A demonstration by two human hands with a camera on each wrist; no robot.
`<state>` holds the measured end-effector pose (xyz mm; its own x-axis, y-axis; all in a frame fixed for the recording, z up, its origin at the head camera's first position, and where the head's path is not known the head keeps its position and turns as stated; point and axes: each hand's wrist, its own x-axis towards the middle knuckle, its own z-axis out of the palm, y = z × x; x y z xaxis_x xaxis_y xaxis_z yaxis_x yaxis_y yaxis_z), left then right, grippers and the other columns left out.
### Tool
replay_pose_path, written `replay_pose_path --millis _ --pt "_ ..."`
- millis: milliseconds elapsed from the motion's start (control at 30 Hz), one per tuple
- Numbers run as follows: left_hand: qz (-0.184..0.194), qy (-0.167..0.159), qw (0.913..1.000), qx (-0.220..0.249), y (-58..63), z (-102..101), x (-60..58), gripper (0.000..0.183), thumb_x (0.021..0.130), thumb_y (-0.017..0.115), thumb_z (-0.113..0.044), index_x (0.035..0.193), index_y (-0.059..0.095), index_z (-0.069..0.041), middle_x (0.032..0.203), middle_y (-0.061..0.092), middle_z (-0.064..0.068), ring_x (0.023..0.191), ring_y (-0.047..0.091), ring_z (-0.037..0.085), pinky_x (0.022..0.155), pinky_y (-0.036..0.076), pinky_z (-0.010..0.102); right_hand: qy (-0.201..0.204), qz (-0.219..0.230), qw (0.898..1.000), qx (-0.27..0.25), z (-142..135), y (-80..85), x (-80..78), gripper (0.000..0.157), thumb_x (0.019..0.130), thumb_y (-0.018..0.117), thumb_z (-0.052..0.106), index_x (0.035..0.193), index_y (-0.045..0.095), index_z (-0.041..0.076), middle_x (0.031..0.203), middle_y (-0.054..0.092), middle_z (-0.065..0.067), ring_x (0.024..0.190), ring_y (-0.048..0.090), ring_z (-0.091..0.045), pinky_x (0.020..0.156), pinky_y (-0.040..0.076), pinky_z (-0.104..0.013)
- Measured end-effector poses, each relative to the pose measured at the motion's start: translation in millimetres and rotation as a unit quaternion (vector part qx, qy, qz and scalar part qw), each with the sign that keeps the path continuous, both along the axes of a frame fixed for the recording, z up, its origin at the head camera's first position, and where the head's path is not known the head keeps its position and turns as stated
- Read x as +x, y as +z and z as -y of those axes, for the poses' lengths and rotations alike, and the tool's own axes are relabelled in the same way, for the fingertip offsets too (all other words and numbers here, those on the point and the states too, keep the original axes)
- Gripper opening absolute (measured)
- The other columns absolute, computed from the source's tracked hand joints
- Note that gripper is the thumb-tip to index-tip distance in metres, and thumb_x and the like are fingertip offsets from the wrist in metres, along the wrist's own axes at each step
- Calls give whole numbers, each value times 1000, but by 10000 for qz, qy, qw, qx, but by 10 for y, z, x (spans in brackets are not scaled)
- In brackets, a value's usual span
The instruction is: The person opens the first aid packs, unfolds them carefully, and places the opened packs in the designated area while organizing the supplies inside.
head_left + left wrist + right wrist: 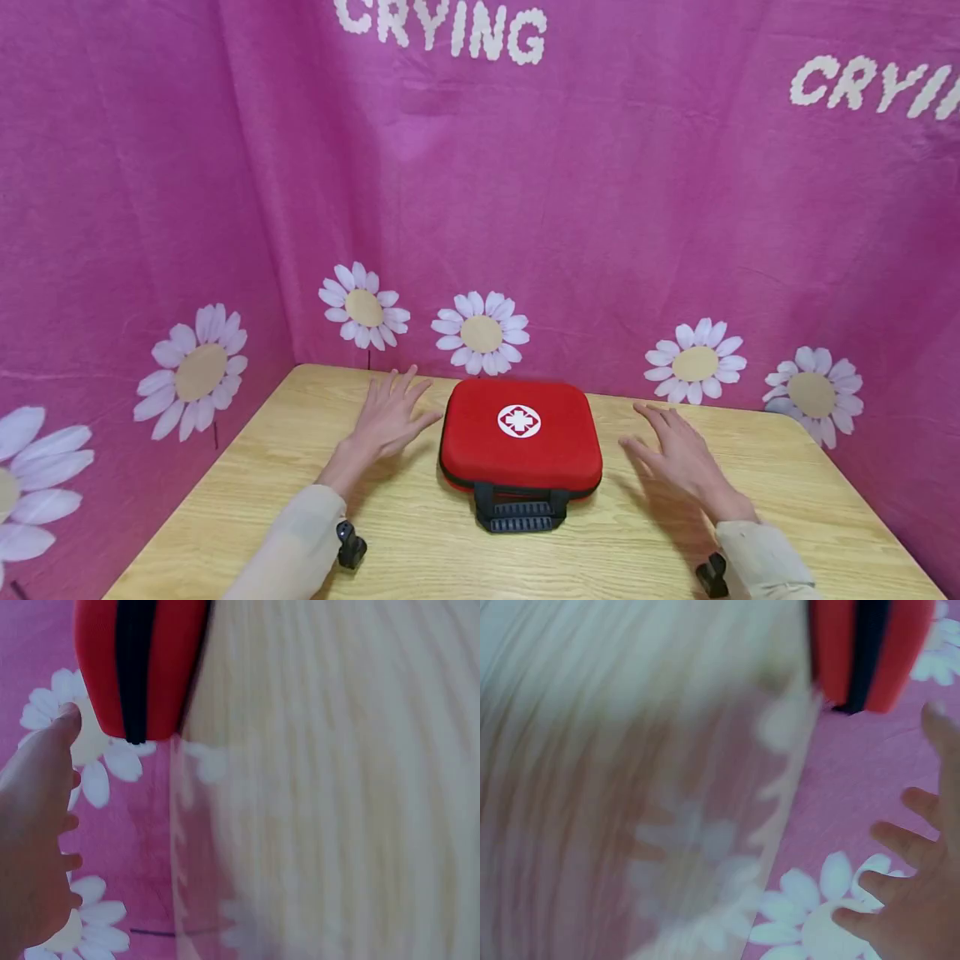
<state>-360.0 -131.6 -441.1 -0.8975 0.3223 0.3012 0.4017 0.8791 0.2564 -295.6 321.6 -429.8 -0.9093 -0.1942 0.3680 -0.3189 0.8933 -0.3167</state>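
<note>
A red first-aid case [525,454] lies flat on the wooden table, its white cross emblem facing up and its black carry handle [522,515] toward me. A dark zipper band [135,667] runs round its side, and the case looks closed. To the left of the case my left hand [390,417] hovers with fingers spread, the thumb nearest the case's side. On the other side my right hand [678,454] is held apart from the case, fingers extended and slightly bent. Neither hand holds anything.
The light wooden table [405,550] reaches back to a pink cloth [570,208] printed with daisies and white letters. The cloth also hangs along the left and right sides. A small black wrist camera [350,546] sits on the left sleeve, another [712,575] on the right.
</note>
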Motion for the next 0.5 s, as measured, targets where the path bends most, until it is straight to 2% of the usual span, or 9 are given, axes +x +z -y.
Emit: replay_pose_path --millis 100,233,367,500 --pt "15 -309 9990 318 54 -116 16 61 97 52 -53 147 48 -18 156 40 13 142 35 40 116 22 62 346 44 9974 -625 73 -9 -10 58 95 65 39 138 54 1 135 57 -23 126 50 -45 102 39 -63" --pt "162 -757 9962 407 110 -296 46 58 97 55 -50 144 53 -16 149 49 10 138 42 33 115 29 56 485 294 9911 -1204 171 -32 -16 49 96 65 30 133 57 -1 127 64 -21 121 57 -40 99 44 -58" --pt "257 -982 9943 339 160 -450 65 55 95 58 -49 141 56 -18 147 52 7 137 43 28 116 31 51 553 400 9871 -1450 258 14 -65 46 96 65 28 133 58 1 127 64 -21 117 60 -37 92 47 -56" --pt "196 -1082 9934 314 206 -563 61 52 95 60 -48 139 57 -20 144 54 5 136 45 26 116 32 49 746 466 9841 -1545 343 113 -129 45 96 65 24 135 56 2 130 62 -22 116 60 -38 94 49 -56"
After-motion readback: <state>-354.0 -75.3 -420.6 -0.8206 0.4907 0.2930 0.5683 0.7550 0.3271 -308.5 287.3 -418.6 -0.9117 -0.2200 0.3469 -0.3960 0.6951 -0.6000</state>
